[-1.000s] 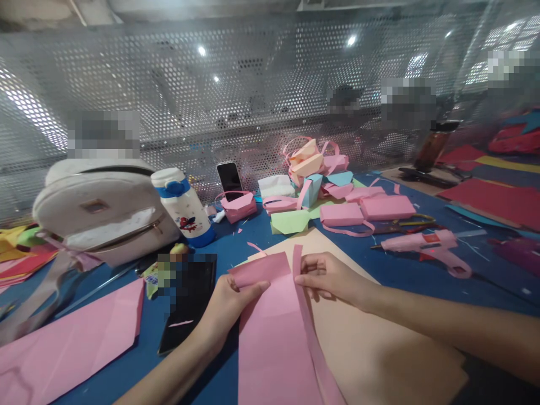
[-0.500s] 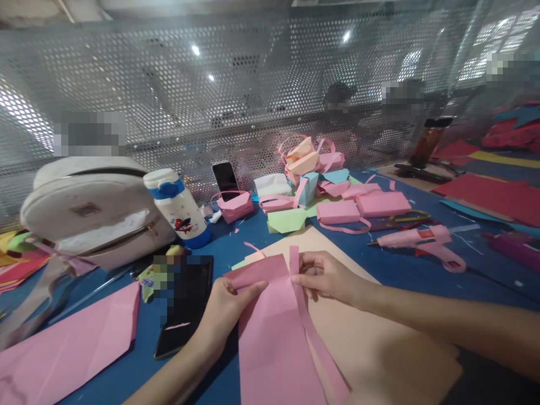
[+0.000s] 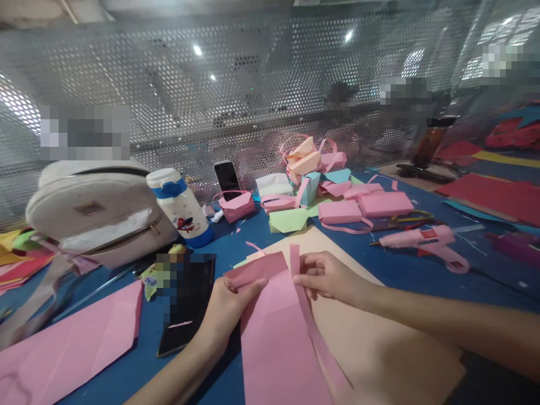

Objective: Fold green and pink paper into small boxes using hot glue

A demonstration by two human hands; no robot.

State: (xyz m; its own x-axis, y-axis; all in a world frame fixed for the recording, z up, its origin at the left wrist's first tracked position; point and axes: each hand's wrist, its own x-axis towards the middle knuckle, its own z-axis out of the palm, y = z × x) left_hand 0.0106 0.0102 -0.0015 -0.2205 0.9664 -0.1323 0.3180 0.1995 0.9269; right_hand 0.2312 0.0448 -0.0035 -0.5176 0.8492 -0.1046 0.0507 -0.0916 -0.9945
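- Head view: the pink sheet [image 3: 278, 337] is held over peach paper [image 3: 379, 332] and worktop [image 3: 145, 329], its far end bent into a flap.
- Left hand [image 3: 238, 298] grips it by the flap, thumb on top.
- Right hand [image 3: 324, 278] pinches a strip [image 3: 295, 260] along the right edge; whether they are joined, I cannot tell.
- Below the flap it looks mostly flat, so most shaping seems undone.
- Second sheet [image 3: 80, 337], at left: creased, untouched.
- Glue gun [image 3: 422, 239]: in neither hand.
- Pink boxes [image 3: 340, 212] beyond look finished.

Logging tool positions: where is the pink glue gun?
In the head view, the glue gun lies at right on the blue table, beyond the right hand, beside the yellow-handled tool.
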